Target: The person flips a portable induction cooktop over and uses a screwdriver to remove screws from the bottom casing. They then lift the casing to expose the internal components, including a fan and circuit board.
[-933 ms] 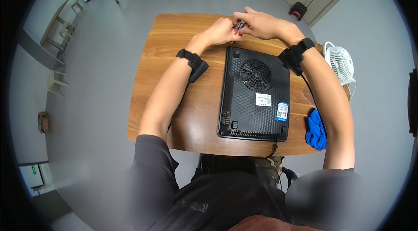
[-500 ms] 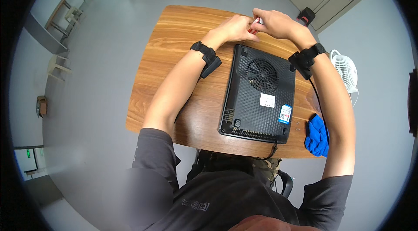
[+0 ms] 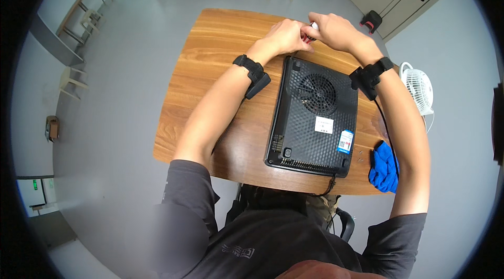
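Past the far edge of an upturned black induction cooker (image 3: pixel 299 137), both hands meet over the wooden table. Between them is a small red-and-white object (image 3: pixel 314 26), mostly covered by fingers, so its kind does not show. My right hand (image 3: pixel 336 32) is closed round its white end. On the other side, my left hand (image 3: pixel 286 37) has its fingers bent in against the red part. The cooker's underside faces up, with a round fan grille (image 3: pixel 317 94), vent slots, rubber feet and two stickers. Its black cord (image 3: pixel 332 184) hangs over the near table edge.
A crumpled blue cloth (image 3: pixel 384 168) lies at the table's right edge, beside tiny metal bits (image 3: pixel 360 155) that look like screws. A white fan (image 3: pixel 418 87) stands right of the table (image 3: pixel 210 69). Black straps with small devices sit on both wrists, a cable running along the right forearm.
The whole view has shifted slightly, so everything sits a little lower. Both hands stay together on the red-and-white object, with only a small turn of the fingers.
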`<state>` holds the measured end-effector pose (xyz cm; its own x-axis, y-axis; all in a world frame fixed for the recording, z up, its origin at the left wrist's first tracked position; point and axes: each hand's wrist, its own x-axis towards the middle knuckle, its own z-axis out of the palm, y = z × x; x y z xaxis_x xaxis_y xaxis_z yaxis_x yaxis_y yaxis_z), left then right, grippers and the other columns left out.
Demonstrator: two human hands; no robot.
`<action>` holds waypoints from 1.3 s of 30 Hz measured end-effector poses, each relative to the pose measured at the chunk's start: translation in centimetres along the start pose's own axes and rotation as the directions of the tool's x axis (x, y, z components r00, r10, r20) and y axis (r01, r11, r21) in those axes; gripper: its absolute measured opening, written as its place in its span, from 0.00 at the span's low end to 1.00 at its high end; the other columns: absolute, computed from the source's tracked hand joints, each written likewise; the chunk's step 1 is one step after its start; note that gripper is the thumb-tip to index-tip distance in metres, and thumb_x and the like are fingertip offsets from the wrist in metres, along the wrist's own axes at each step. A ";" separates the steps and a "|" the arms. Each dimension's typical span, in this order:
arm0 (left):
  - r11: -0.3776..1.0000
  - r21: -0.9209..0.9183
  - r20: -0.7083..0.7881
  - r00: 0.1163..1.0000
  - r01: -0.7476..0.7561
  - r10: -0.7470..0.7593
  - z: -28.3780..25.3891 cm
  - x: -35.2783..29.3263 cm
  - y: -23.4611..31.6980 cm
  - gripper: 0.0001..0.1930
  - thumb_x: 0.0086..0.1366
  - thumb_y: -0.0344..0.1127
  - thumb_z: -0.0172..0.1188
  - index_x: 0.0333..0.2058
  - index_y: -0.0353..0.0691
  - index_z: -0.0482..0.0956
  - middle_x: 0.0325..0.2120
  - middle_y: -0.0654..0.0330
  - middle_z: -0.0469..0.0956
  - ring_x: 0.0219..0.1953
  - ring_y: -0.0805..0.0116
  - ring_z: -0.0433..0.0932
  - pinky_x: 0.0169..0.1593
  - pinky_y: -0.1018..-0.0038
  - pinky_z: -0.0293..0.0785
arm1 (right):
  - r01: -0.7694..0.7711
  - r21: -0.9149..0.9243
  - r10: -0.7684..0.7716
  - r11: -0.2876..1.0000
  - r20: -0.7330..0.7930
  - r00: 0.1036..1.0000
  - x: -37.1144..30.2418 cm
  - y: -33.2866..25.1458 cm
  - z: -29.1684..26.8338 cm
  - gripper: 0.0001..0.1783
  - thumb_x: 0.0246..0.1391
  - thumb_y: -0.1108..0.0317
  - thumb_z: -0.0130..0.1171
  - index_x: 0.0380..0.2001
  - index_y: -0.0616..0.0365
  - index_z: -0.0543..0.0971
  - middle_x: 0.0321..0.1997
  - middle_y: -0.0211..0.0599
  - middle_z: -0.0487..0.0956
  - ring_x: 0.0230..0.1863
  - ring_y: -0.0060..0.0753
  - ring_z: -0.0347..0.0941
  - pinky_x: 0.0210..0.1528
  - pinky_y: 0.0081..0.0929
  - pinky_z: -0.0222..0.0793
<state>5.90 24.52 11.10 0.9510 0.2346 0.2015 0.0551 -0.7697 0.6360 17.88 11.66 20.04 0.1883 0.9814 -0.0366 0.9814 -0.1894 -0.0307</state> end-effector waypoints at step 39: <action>0.998 -0.010 0.003 0.998 0.065 -0.065 0.0 -0.2 -1.8 0.18 0.52 0.45 0.73 0.37 0.40 0.86 0.34 0.48 0.85 0.39 0.48 0.84 0.47 0.59 0.80 | 0.227 0.071 -0.226 0.971 -0.014 0.974 -0.2 -0.9 -0.4 0.27 0.62 0.44 0.59 0.53 0.51 0.77 0.49 0.57 0.79 0.51 0.52 0.80 0.51 0.46 0.76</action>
<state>5.65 25.84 9.91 0.9464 0.2819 0.1576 0.1134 -0.7469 0.6552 17.03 11.69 20.46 -0.0383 0.9992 -0.0150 0.9934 0.0365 -0.1088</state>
